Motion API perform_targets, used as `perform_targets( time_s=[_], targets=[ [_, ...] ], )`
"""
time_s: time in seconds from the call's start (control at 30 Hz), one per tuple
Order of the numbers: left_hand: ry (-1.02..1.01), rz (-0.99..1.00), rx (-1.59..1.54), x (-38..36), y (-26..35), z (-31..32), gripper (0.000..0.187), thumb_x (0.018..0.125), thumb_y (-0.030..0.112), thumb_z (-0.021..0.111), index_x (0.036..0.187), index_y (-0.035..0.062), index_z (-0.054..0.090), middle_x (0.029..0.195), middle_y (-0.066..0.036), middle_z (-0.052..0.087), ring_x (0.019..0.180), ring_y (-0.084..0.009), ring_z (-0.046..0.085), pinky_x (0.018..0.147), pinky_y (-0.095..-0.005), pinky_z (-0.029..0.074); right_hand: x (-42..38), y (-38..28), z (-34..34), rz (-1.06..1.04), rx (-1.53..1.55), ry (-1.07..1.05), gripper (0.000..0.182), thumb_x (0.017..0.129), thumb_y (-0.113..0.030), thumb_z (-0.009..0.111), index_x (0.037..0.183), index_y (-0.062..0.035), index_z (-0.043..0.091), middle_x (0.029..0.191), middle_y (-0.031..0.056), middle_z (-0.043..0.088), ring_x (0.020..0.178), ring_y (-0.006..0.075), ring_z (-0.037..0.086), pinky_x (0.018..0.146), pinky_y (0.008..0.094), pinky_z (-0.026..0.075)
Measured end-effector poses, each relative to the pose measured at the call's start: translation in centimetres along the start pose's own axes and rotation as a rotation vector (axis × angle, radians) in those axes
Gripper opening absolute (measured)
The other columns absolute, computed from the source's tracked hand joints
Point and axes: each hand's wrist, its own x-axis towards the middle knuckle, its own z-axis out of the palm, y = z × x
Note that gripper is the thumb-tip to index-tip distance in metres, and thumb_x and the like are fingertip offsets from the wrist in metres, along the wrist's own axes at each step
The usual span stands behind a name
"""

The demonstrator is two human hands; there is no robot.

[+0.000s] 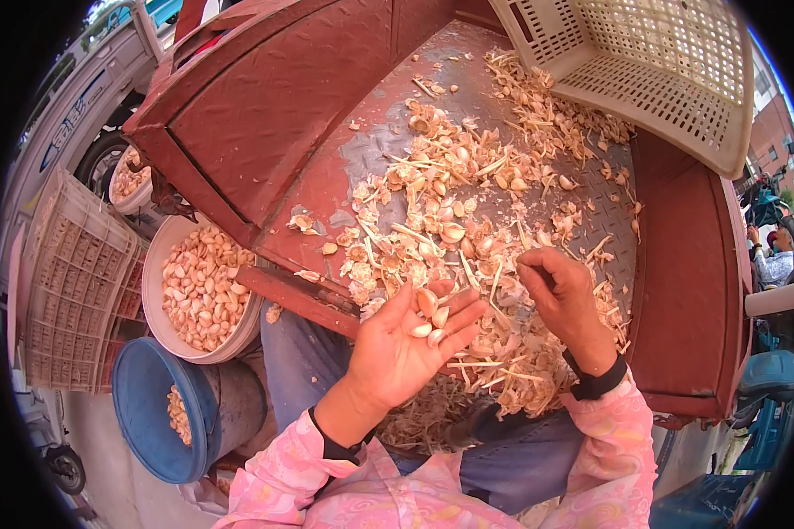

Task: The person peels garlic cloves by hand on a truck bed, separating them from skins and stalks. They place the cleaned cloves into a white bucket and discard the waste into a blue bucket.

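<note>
My left hand (393, 345) is turned palm up, its fingers stretched out and slightly cupped. Several garlic cloves (427, 302) rest on its palm and fingers. To the right, my right hand (563, 295) hovers over the heap with its fingers curled in toward the thumb; whatever may be between the fingertips is hidden. Beneath both hands spreads a pile of garlic skins, stalks and loose cloves (450, 198) on the metal cart bed (313, 203).
White bucket (154, 291) full of garlic cloves at left; blue bucket (132, 388) below it, with some cloves inside. Plastic crate (79, 291) stands farther left. A cream perforated basket (653, 97) tilts over the cart's far right. Red side walls (265, 106) flank the bed. Another person (775, 264) is far right.
</note>
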Motion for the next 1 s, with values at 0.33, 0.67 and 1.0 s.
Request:
perform_targets(
  time_s=[0.33, 0.67, 1.0],
  targets=[
    [0.053, 0.286, 0.030, -5.1, 4.1, 0.4, 0.041, 0.098, 0.029, 0.038, 0.116, -0.0075, 0.045, 0.125, -0.029, 0.045, 0.125, -0.0388, 0.040, 0.105, -0.0470, 0.035, 0.0, 1.6, 1.2, 0.009, -0.064, -0.029, 0.007, 0.081, -0.001, 0.062, 0.088, -0.0014, 0.060, 0.077, 0.0106, 0.061, 0.064, 0.0231, 0.059, 0.058, 0.0298, 0.045],
    [0.239, 0.936, 0.235, -14.0, 17.9, -3.1, 0.056, 0.083, -0.016, 0.035, 0.137, -0.0045, 0.023, 0.138, -0.030, 0.025, 0.131, -0.0415, 0.030, 0.102, -0.0461, 0.043, -0.3, 2.1, 1.4, -0.026, -0.011, -0.050, 0.001, 0.087, -0.002, 0.056, 0.086, -0.0008, 0.056, 0.065, 0.0007, 0.046, 0.055, 0.0081, 0.041, 0.051, 0.0231, 0.033],
    [0.662, 1.095, 0.262, -15.8, 26.1, -8.5, 0.053, 0.085, -0.018, 0.034, 0.135, 0.0011, 0.036, 0.141, -0.027, 0.019, 0.126, -0.0371, 0.036, 0.093, -0.0446, 0.051, -0.3, 1.7, 1.5, -0.055, -0.093, -0.087, 0.007, 0.081, 0.003, 0.059, 0.087, -0.0006, 0.057, 0.076, 0.0083, 0.056, 0.059, 0.0168, 0.052, 0.054, 0.0268, 0.040]
  ],
)
